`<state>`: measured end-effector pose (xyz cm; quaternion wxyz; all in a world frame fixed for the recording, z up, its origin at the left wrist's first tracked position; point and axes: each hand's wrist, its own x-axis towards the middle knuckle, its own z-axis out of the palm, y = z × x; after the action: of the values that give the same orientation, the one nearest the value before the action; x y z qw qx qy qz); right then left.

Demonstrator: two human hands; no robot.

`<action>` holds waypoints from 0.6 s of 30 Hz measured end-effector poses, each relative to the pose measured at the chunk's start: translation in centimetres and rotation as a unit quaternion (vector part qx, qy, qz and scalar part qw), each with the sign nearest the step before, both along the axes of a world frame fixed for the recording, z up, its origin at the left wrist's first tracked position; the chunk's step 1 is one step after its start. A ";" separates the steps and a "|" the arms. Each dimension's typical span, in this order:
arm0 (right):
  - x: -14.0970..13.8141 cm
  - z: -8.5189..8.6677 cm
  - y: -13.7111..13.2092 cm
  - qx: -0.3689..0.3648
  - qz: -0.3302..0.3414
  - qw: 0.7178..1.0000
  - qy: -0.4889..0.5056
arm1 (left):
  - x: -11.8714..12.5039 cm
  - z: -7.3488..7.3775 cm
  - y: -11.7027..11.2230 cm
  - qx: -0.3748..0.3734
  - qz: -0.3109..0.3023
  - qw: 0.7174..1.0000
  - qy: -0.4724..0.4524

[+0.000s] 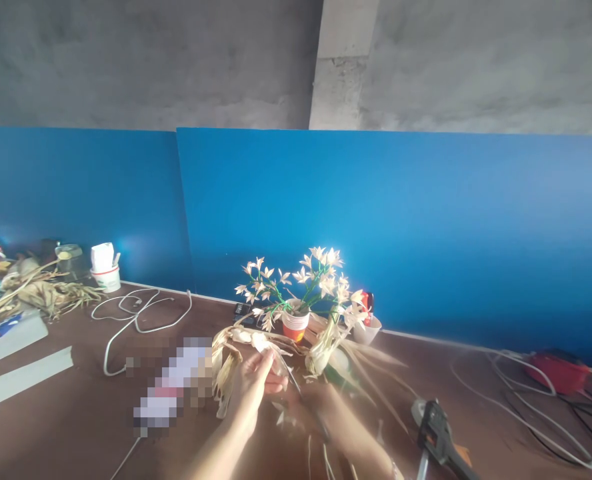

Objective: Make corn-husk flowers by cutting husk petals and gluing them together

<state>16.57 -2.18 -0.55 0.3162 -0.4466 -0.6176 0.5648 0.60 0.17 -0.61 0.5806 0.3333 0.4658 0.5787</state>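
Observation:
Pinched between the thumb and fingers of my left hand [262,375] is a pale piece of dried husk [262,343]. My right hand [322,401] is smeared by motion, closed around what looks like scissors [296,385]; their thin dark blade points up toward the left fingertips and the husk. Just behind the hands stands a paper cup [296,325] of cream-coloured flowers [327,283] on green stems. A bundle of dried husk [321,353] lies right of the cup, and more husk strips [225,370] sit beside my left hand. Small pale scraps [282,415] lie below.
A black glue gun [439,427] lies at the front right, with a red pouch [559,371] and cables [526,407] beyond. Left are a white cable [111,343], a white cup [107,277] and dried leaves [51,297]. A blue partition [376,213] runs behind the brown table.

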 end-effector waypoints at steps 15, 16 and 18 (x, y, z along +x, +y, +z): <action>1.1 -0.4 0.2 0.001 0.021 1.000 0.013 | 0.1 0.3 0.0 -0.007 0.010 0.999 0.042; 1.1 -0.4 0.3 0.003 0.022 1.000 0.012 | 0.0 0.3 0.1 -0.006 0.008 0.999 0.043; 1.1 -0.5 0.3 0.007 0.017 1.000 0.011 | 0.0 0.3 0.1 -0.001 0.006 0.999 0.044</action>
<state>17.68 -1.88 -1.03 0.3168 -0.4272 -0.6256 0.5708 0.63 0.27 -0.33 0.5566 0.3553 0.4929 0.5666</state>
